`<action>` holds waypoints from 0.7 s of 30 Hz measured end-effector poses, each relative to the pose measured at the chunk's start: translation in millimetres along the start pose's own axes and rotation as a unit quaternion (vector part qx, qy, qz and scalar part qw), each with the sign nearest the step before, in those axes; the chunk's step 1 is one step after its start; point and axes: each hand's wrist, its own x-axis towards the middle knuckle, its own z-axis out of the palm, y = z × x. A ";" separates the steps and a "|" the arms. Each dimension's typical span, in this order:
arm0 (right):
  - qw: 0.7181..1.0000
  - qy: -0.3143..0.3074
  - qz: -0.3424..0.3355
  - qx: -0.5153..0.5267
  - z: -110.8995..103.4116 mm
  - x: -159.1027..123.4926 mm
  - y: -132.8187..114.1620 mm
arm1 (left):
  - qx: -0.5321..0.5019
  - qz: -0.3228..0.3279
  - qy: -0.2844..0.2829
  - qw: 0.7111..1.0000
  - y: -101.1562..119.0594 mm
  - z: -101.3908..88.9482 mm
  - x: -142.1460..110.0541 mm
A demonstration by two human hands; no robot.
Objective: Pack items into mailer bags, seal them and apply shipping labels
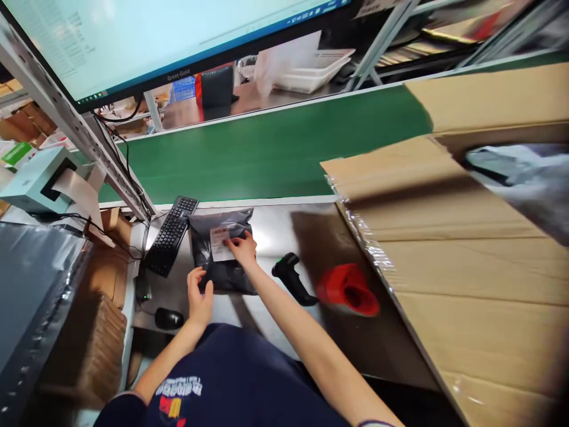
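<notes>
A dark grey plastic mailing bag [229, 276] lies on the metal bench in front of me, with a white shipping label [219, 252] on its upper face. The fingertips of my right hand [244, 250] come together at the label's right side, and the hand rests over the bag. My left hand [200, 298] is at the bag's lower left corner, its thumb and fingers apart with nothing between them. To the right of the bag lies a black barcode scanner [293, 279], and beyond it a red roll-shaped object [349, 290].
A black keyboard [172, 237] and mouse [169, 318] sit on the left. A monitor [178, 75] overhangs the green conveyor belt [267, 148]. A label printer [40, 181] stands far left. A large open cardboard box [427, 237] fills the right side.
</notes>
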 end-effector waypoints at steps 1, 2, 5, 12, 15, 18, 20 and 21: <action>0.999 0.000 0.012 -0.029 6.1 1.1 -2.1 | 0.011 0.012 0.000 1.000 -4.9 -1.2 3.1; 0.999 0.000 0.018 -0.051 11.3 0.0 -2.5 | 0.025 0.024 0.003 0.999 -9.4 -2.2 6.3; 0.993 0.004 -0.029 -0.112 21.3 -8.3 2.6 | 0.075 0.064 0.015 0.995 -19.0 0.2 20.2; 0.989 0.057 -0.009 -0.133 10.1 -30.1 34.5 | 0.322 0.183 -0.165 0.914 -12.0 84.9 100.3; 0.993 0.075 -0.008 -0.093 -4.3 -60.9 73.5 | 0.426 0.166 -0.238 0.857 -14.0 121.1 131.4; 0.994 0.091 -0.042 -0.039 -13.8 -103.8 125.6 | 0.480 0.129 -0.257 0.829 -22.5 129.4 144.7; 0.995 0.100 -0.027 -0.013 -14.9 -128.0 156.8 | 0.494 0.121 -0.262 0.820 -27.4 125.1 146.6; 0.995 0.103 -0.013 -0.003 -14.3 -136.2 168.6 | 0.499 0.118 -0.265 0.817 -28.7 122.1 146.7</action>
